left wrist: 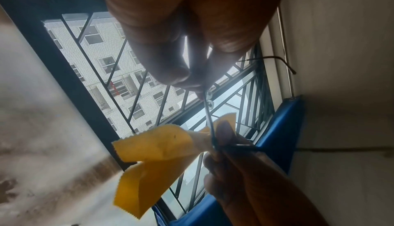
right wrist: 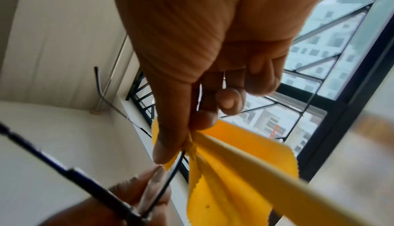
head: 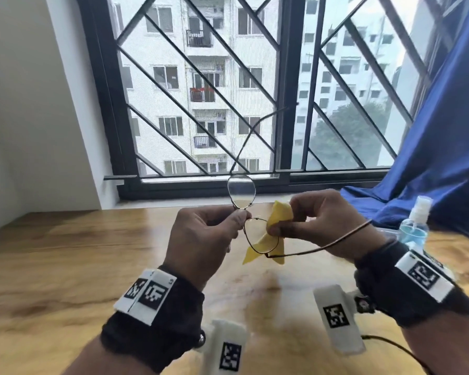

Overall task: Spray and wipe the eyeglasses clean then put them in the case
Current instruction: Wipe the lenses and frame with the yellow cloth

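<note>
We find the eyeglasses (head: 251,212) held up in the air above the wooden table (head: 65,266), before the barred window (head: 228,90). Our left hand (head: 205,234) pinches the frame at the bridge between thumb and fingertips. Our right hand (head: 325,220) pinches a yellow cleaning cloth (head: 268,239) folded over the nearer lens, thumb on one face. A blue spray bottle (head: 414,226) stands on the table to the right, beside a blue curtain (head: 439,158).
</note>
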Demonstrator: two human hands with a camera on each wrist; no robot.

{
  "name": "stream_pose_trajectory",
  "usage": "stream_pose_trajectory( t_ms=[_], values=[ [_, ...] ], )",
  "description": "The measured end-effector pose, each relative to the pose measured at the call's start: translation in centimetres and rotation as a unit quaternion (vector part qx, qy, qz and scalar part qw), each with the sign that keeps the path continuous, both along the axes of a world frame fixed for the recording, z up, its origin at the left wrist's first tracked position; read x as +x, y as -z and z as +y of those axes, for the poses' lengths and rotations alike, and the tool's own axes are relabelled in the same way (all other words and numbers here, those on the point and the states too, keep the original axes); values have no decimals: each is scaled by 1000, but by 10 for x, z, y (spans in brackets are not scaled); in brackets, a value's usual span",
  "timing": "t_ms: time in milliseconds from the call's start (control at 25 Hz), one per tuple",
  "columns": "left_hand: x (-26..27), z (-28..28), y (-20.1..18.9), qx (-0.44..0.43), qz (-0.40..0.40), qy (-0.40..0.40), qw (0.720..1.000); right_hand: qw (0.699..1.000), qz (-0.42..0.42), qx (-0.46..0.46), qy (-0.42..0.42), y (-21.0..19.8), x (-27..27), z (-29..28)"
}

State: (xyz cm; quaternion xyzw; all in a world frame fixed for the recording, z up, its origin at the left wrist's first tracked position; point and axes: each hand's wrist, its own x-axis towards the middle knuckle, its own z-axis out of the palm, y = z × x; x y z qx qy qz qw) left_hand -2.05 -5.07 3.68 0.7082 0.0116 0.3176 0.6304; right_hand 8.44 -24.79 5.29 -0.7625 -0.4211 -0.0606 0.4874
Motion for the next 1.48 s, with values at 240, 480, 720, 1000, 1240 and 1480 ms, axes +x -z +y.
stream_pose_trajectory(
  t_ms=[240,480,720,1000,1240,1480],
  values=[
    [3,3,6,18,23,-11,1000,982,-175,3,-70,4,-1,5],
    [-3,-8,4,14,54,76,996,975,-207,12,-81,5,-10,13],
    [-2,-5,0,-3,48,60,997,976,-206,21,-64,-2,-9,6],
    [-8,-12,-2,26,62,89,994,958,-285,-7,-40,-2,-11,8],
    [-8,-6,-5,-9,76,89,993,961,-274,-16,-48,-5,-13,4],
    [-9,-13,-4,-16,87,93,992,963,-268,-3,-26,-3,-18,12]
  ],
)
